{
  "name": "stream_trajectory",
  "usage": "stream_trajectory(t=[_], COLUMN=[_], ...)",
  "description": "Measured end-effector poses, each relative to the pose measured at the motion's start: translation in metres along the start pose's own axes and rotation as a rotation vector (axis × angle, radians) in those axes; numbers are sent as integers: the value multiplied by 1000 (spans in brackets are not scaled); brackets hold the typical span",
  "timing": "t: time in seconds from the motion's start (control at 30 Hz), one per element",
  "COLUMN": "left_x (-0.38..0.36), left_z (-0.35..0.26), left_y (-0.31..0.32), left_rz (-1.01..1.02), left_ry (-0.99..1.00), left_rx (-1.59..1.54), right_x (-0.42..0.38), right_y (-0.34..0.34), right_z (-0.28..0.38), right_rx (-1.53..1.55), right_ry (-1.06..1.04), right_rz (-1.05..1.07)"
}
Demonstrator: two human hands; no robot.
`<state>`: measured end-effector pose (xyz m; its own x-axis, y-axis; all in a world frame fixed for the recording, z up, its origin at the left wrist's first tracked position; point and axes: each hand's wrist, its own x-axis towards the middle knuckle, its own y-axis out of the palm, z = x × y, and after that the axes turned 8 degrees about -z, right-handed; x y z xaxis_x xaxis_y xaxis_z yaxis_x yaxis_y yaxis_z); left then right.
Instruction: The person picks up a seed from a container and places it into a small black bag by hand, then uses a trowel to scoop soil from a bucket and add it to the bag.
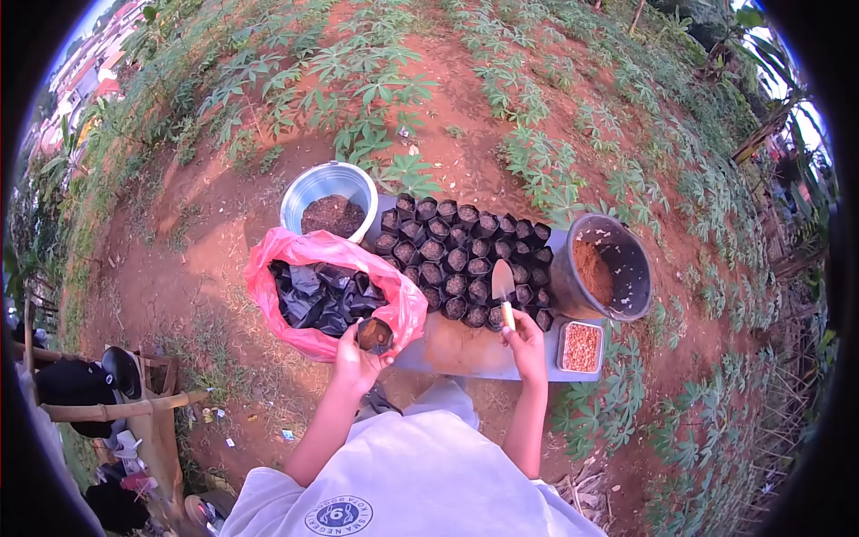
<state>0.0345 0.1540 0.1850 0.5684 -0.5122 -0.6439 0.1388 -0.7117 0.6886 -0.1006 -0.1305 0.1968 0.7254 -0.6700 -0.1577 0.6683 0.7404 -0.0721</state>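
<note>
My left hand (360,360) grips a small black planting bag (375,335) with brown soil inside, held over the edge of a pink plastic bag (407,309). That pink bag is full of folded black planting bags (322,295). In my right hand (524,345) is a hand trowel (503,283), its fingers closed round the pale handle. The trowel's blade points away from me, above rows of soil-filled black planting bags (455,259) packed upright on the table (465,347).
A light blue bucket (293,199) with dark soil stands at the back left. To the right, a dark bucket (631,268) holding reddish-brown soil leans beside a clear tub of orange-tan grains (582,347). Leafy plants (376,89) grow beyond the table. A bamboo pole (121,409) is at left.
</note>
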Motion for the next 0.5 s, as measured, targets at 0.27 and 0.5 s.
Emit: stream_trajectory(t=[0.27, 0.5], left_x=[20, 31], left_z=[-37, -82], left_y=[-30, -15], left_rz=[-54, -84], left_ry=[30, 149], left_rx=[-89, -73], right_x=[-5, 65], right_y=[89, 163], right_z=[-18, -28], right_rx=[825, 919], right_ry=[395, 483], right_rz=[199, 347])
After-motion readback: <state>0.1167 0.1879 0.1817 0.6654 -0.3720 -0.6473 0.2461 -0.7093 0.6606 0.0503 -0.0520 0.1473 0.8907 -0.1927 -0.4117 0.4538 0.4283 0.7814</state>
